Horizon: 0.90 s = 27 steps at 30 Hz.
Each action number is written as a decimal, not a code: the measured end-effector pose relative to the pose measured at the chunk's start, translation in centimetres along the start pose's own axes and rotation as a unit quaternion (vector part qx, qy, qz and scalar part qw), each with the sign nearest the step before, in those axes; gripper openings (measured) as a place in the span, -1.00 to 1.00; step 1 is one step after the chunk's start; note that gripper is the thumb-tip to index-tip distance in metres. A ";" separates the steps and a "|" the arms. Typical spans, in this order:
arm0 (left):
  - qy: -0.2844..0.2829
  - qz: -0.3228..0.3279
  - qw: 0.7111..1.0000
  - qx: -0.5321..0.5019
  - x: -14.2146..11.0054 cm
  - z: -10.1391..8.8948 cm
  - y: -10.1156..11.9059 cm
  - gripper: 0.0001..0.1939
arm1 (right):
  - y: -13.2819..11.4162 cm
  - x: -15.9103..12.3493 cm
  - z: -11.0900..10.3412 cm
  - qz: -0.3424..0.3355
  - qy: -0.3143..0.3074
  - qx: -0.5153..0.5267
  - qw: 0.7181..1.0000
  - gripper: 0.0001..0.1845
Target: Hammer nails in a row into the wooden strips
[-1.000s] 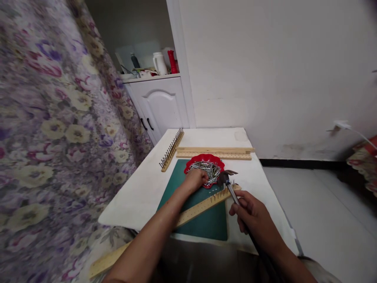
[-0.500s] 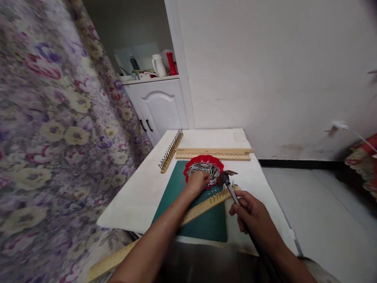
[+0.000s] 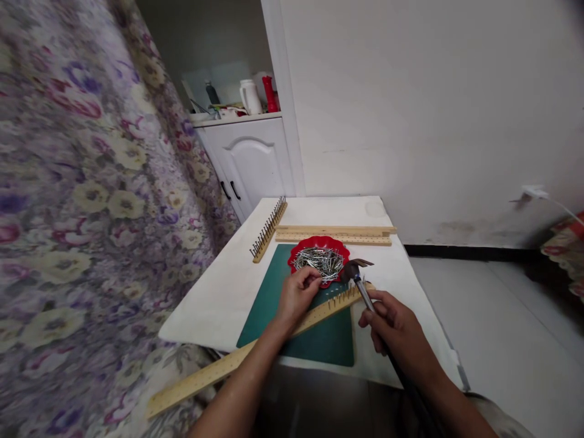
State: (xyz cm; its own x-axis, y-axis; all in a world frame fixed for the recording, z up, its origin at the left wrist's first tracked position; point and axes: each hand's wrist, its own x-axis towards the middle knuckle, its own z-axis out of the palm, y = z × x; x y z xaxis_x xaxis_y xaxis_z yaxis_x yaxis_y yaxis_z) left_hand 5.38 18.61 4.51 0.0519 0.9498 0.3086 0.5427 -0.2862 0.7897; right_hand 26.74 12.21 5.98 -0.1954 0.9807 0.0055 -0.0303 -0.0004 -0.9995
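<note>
My right hand [image 3: 396, 322] is wrapped around a claw hammer [image 3: 362, 291], its head raised just over the far end of a long wooden strip [image 3: 314, 315]. That strip lies slantwise across a green cutting mat [image 3: 274, 301], with a row of nails standing in its right end and small holes along the rest. My left hand [image 3: 298, 295] is closed in a pinch at the near edge of a red scalloped bowl [image 3: 343, 246], above the strip. Loose nails [image 3: 319, 258] fill the bowl. What the left fingertips hold is too small to make out.
A strip studded with upright nails [image 3: 269, 231] lies at the table's back left. More drilled wooden strips [image 3: 335, 236] lie behind the bowl. The white table [image 3: 205, 298] stands near a wall, with a floral curtain [image 3: 91, 243] on the left and a white cabinet [image 3: 258, 161] beyond.
My left hand has drawn back out of the nails toward me, to the bowl's near edge. The hammer stays in my right hand, nearly unmoved. The view has shifted slightly.
</note>
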 end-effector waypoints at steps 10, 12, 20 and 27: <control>0.032 -0.109 0.990 -0.079 -4.3 1.2 -1.0 -0.82 | 0.2 -0.2 -0.1 -0.006 -0.009 0.007 1.000 -0.68; 0.029 -0.108 0.990 -0.082 -4.4 1.5 -1.1 -0.82 | 0.1 -0.2 -0.1 -0.005 -0.007 0.003 1.000 -0.68; 0.035 -0.115 0.990 -0.074 -4.1 2.0 -1.4 -0.80 | 0.0 -0.2 0.1 0.002 -0.008 -0.002 1.000 -0.69; 0.026 -0.107 0.992 -0.065 -4.5 1.9 -1.1 -0.80 | 0.1 -0.4 0.3 0.001 -0.018 -0.009 1.000 -0.71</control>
